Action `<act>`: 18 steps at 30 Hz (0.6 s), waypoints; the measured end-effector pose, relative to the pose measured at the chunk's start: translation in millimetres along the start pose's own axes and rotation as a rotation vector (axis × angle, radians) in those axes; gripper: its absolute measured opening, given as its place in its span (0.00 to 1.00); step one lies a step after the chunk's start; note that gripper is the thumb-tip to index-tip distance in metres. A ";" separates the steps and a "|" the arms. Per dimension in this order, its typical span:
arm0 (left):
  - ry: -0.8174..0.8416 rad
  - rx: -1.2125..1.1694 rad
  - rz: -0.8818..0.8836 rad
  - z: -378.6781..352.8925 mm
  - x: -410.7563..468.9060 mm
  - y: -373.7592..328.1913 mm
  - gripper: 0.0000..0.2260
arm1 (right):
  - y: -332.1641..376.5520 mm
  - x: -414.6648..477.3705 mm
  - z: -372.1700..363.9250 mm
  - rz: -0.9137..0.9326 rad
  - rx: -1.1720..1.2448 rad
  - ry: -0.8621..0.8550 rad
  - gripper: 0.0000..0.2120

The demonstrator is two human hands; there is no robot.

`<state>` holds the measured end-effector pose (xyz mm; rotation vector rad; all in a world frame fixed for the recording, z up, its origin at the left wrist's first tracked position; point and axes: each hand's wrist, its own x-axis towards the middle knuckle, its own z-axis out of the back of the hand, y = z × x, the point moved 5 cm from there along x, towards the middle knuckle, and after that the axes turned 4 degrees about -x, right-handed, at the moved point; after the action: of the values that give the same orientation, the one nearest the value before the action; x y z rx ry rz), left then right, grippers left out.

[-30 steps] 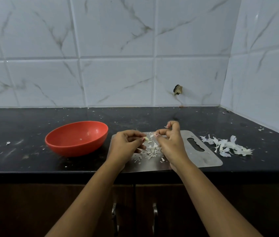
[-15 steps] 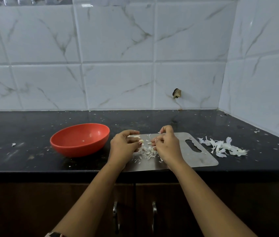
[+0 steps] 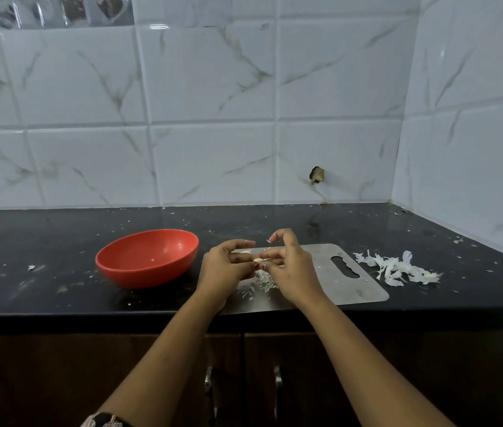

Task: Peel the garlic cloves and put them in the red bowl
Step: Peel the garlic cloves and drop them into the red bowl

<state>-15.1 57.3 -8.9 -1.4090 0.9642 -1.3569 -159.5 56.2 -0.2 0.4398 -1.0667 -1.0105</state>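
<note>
At frame centre your left hand pinches the garlic clove above the board; your right hand pinches its other end. Strip the skin lengthwise in small pulls, then drop the clove into the red bowl, just left.

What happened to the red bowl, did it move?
No. The red bowl sits just left of the steel cutting board with the same narrow gap as before; only the head camera shifted.
</note>
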 end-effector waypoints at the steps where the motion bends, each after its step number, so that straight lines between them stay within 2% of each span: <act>1: 0.000 0.009 -0.002 0.1 0.3 0.4 0.15 | 0.2 -0.8 1.0 0.008 0.003 -0.020 0.18; 8: -0.017 0.135 -0.030 -4.6 1.1 0.2 0.15 | 0.0 -2.4 3.2 0.052 0.003 -0.100 0.19; 11: -0.024 0.312 -0.133 -8.3 -2.2 -6.4 0.11 | -2.7 -1.9 5.7 0.028 0.071 -0.118 0.20; 14: -0.003 0.508 -0.230 -13.2 -6.0 -10.8 0.16 | -5.7 -1.0 7.5 0.000 0.147 -0.140 0.21; 18: -0.021 0.490 -0.258 -10.7 -3.0 -10.7 0.13 | -6.7 -0.5 8.0 -0.022 0.175 -0.142 0.22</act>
<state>-26.7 62.0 0.2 -1.1888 0.3977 -1.6288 -169.7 54.5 -1.7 0.5281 -1.2860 -0.9824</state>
